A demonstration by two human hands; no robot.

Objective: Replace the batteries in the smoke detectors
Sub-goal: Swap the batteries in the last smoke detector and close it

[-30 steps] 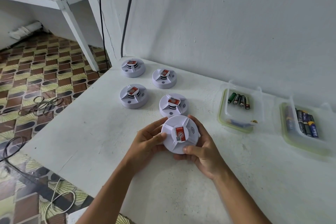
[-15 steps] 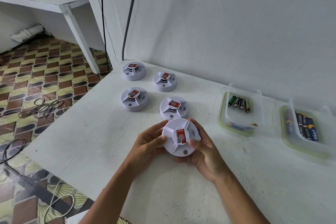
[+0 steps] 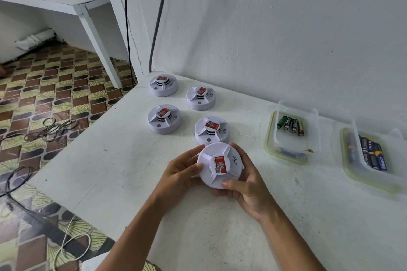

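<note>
Fingers (image 3: pixel 231 183) of both hands around smoke detector (image 3: pixel 219 165)

A red label with a white circled emblem and a small square code beneath it is carried on the centre cap of the held smoke detector (image 3: pixel 219 165); its line of print is too small to be read. A curved sound-wave sign is moulded beside the cap. Similar red labels are borne by the four other detectors (image 3: pixel 211 131). On the blue batteries (image 3: pixel 372 154) in the right container, lettering is seen but cannot be read with certainty.
</note>
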